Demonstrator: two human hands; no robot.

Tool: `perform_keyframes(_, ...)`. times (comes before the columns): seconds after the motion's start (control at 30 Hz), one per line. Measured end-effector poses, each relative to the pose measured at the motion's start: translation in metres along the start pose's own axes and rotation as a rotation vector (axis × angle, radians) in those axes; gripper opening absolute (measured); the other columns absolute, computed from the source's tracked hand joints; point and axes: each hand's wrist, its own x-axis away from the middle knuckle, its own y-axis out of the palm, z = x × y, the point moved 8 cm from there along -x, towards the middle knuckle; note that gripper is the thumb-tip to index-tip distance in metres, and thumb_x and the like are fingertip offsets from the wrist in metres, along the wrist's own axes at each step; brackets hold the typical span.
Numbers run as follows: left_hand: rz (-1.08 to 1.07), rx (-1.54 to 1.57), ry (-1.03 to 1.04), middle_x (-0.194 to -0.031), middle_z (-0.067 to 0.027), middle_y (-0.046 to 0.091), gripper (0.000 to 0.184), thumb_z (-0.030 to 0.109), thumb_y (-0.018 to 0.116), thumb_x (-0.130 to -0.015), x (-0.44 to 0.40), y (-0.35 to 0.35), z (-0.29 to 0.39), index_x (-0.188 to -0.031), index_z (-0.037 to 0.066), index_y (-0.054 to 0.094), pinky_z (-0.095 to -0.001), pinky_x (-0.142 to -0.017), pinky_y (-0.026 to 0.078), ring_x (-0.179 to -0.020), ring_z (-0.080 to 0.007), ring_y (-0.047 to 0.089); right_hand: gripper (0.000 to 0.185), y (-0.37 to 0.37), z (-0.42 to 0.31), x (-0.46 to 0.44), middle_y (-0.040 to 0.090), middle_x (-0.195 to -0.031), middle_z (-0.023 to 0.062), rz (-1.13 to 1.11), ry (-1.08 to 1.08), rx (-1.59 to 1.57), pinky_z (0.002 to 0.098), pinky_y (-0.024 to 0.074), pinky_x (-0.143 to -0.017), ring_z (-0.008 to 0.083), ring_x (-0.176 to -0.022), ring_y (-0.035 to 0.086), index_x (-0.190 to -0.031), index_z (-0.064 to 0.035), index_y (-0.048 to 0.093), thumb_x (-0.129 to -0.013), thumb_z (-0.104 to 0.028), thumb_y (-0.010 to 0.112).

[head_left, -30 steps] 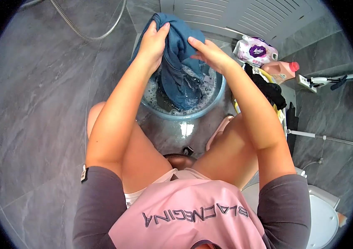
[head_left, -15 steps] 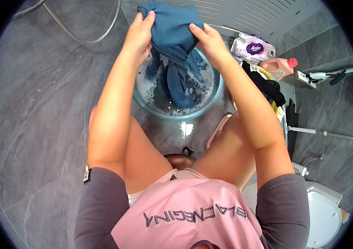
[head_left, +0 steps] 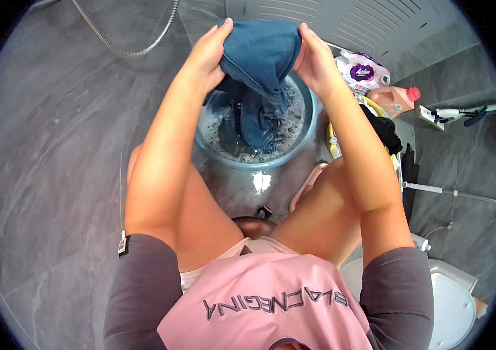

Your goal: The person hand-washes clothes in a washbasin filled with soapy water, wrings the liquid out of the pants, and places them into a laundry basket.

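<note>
Cloth (head_left: 262, 51), gripped by left fingers (head_left: 225, 29) and right fingers (head_left: 305, 31), partly hides basin (head_left: 258, 165) near bottle (head_left: 392, 97).

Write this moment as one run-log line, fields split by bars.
left hand: grips blue cloth | right hand: grips other side | cloth: hangs into sudsy basin

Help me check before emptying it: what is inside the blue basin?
The basin holds sudsy water and hanging blue cloth, its top held by the left hand and right hand. Cloth and suds hide the bottom; I cannot tell what lies there.
</note>
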Motion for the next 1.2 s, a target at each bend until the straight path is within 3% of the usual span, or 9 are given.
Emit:
perform_keyframes(0.17,-0.203,0.223,-0.06,-0.095,-0.0097,0.061,0.03,0.028,0.042,-0.094,0.0,0.012,-0.004,-0.098,0.0,0.055,-0.0335,-0.08,0.049,-0.086,-0.0189,0.061,0.032,-0.021,0.014,-0.014,0.061,-0.097,0.0114,0.039,0.093,-0.141,0.0346,0.0472,-0.081,0.0204,-0.091,0.059,-0.094,-0.0063,0.053,-0.09,-0.038,0.048)
perform_keyframes(0.23,-0.26,0.234,-0.077,-0.095,-0.01,0.061,0.03,0.027,0.042,-0.093,-0.003,0.01,-0.004,-0.097,0.0,0.055,-0.0335,-0.08,0.049,-0.086,-0.019,0.061,0.041,-0.039,0.031,-0.011,0.06,-0.097,0.0124,0.19,0.33,0.45,0.0344,0.0468,-0.08,0.0201,-0.086,0.059,-0.09,-0.0073,0.052,-0.085,-0.048,0.052)
perform_keyframes(0.37,-0.239,0.325,-0.054,-0.096,-0.0112,0.061,0.028,0.024,0.043,-0.093,-0.007,-0.002,-0.008,-0.099,0.0,0.054,-0.0343,-0.082,0.049,-0.089,-0.02,0.061,0.069,-0.018,0.076,0.007,0.057,-0.109,0.0104,0.033,0.563,0.287,0.0434,0.0377,-0.092,0.0199,-0.103,0.052,-0.109,-0.0017,0.051,-0.082,-0.064,0.042)
perform_keyframes(0.67,-0.408,0.485,-0.167,-0.126,-0.0226,0.042,0.073,0.056,0.03,-0.088,0.018,0.025,0.007,-0.126,-0.006,0.032,-0.0495,-0.099,0.032,-0.119,-0.0348,0.041,0.044,-0.02,0.022,-0.008,0.059,-0.107,0.0087,0.152,0.147,-0.106,0.0376,0.0439,-0.088,0.0219,-0.1,0.056,-0.109,-0.0041,0.052,-0.091,-0.043,0.042)
perform_keyframes(0.83,-0.452,0.537,-0.193,-0.137,-0.0292,0.023,0.102,0.072,0.029,-0.078,0.03,0.036,0.009,-0.132,-0.013,0.014,-0.0547,-0.104,0.017,-0.128,-0.0406,0.023,0.052,-0.029,0.006,-0.012,0.059,-0.108,0.0101,0.211,-0.005,0.013,0.0416,0.0388,-0.093,0.0233,-0.105,0.054,-0.111,-0.0026,0.051,-0.09,-0.049,0.037)
perform_keyframes(0.97,-0.4,0.53,-0.203,-0.129,-0.027,0.039,0.098,0.073,0.028,-0.077,0.02,0.021,0.004,-0.124,-0.013,0.031,-0.0562,-0.097,0.029,-0.123,-0.0381,0.035,0.066,0.001,0.016,0.004,0.055,-0.114,0.0129,0.098,0.121,-0.13,0.0415,0.0369,-0.094,0.025,-0.106,0.053,-0.117,0.0005,0.046,-0.087,-0.057,0.032)
perform_keyframes(1.03,-0.891,0.771,-0.274,-0.125,-0.025,0.044,0.091,0.068,0.029,-0.081,0.036,0.043,0.018,-0.123,-0.012,0.034,-0.0533,-0.093,0.037,-0.115,-0.036,0.046,0.059,0.009,0.023,0.006,0.055,-0.114,0.0131,0.028,0.129,-0.128,0.0391,0.0393,-0.091,0.0242,-0.103,0.054,-0.117,0.0007,0.045,-0.089,-0.051,0.036)
perform_keyframes(1.07,-0.891,0.773,-0.272,-0.125,-0.025,0.044,0.091,0.068,0.029,-0.081,0.033,0.041,0.015,-0.123,-0.012,0.034,-0.0533,-0.093,0.037,-0.115,-0.036,0.046,0.059,0.008,0.033,0.005,0.055,-0.114,0.0131,0.028,0.131,-0.126,0.0391,0.0393,-0.091,0.0242,-0.103,0.054,-0.117,0.0007,0.045,-0.089,-0.051,0.036)
perform_keyframes(1.2,0.173,-0.005,0.021,-0.101,-0.0128,0.055,0.039,0.035,0.041,-0.092,-0.007,-0.012,-0.032,-0.108,-0.001,0.045,-0.0393,-0.085,0.045,-0.095,-0.0252,0.056,0.027,0.012,0.042,0.016,0.058,-0.092,0.004,0.223,-0.161,0.31,0.0259,0.0424,-0.078,0.0108,-0.087,0.052,-0.102,-0.0031,0.053,-0.088,-0.026,0.054)
